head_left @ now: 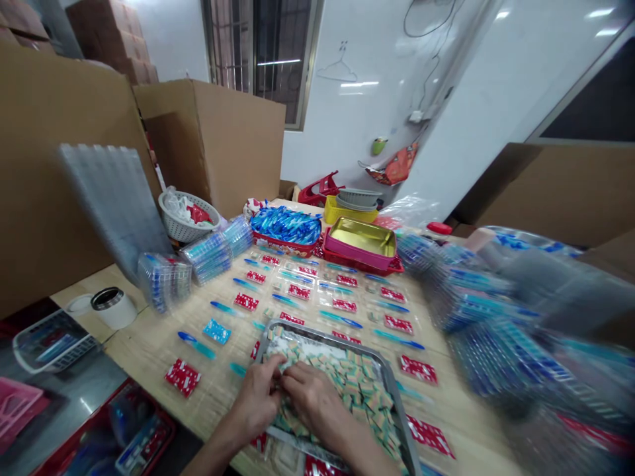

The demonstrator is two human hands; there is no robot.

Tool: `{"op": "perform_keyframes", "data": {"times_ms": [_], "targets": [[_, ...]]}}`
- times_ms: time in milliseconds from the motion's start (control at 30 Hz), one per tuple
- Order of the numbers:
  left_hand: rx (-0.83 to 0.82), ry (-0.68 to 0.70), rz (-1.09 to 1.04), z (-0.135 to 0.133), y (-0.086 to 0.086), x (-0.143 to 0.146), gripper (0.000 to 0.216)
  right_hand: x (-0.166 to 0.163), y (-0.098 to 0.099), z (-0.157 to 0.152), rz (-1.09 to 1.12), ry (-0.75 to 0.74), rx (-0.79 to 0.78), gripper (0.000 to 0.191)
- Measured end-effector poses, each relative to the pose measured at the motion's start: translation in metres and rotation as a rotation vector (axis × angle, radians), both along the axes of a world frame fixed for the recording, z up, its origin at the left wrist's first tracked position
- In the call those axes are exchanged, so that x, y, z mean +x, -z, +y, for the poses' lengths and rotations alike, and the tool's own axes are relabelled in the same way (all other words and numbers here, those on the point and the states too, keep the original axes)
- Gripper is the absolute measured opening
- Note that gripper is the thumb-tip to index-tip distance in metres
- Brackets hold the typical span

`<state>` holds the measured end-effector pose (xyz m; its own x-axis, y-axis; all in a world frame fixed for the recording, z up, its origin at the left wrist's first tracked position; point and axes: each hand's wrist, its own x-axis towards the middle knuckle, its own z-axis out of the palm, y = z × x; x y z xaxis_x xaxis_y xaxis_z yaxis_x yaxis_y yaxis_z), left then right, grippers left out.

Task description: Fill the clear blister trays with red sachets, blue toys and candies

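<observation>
A grey metal tray (397, 403) full of small tan-and-green pieces (354, 380) lies on the table. My left hand (260, 390) is over its near left part, fingers bent and drawn together. Right beside it, my right hand (315, 396) reaches into the same pieces with its fingers curled. The fingertips of both hands meet closely, and whatever is between them is hidden. Around the tray lie rows of clear plastic packs, with blue pens (196, 344) and red patterned packets (182, 377) in them. One packet is blue (217, 330).
A red tub of blue pens (285, 225) and a gold-lined tin (364, 238) stand at the back. Stacked filled packs (506, 350) line the right, with more stacks (206, 258) at left. A white cup (114, 309) sits near the left edge; large cardboard boxes (238, 139) rise behind.
</observation>
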<state>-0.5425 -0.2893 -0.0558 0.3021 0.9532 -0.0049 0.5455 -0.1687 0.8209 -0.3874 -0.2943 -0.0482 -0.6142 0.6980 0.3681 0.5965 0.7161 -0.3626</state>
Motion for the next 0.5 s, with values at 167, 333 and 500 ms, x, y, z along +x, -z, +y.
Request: {"op": "perform_keyframes", "data": {"times_ms": [167, 333, 500], "targets": [[-0.071, 0.035, -0.130, 0.001, -0.002, -0.001, 0.057, 0.001, -0.022, 0.004, -0.099, -0.110, -0.023, 0.020], [-0.149, 0.028, -0.250, 0.002, 0.004, -0.002, 0.059, 0.002, -0.034, 0.010, -0.070, -0.171, -0.202, 0.025], [-0.240, -0.080, -0.350, 0.011, 0.027, -0.016, 0.079, 0.005, -0.032, 0.052, 0.169, -0.041, -0.500, 0.020]]}}
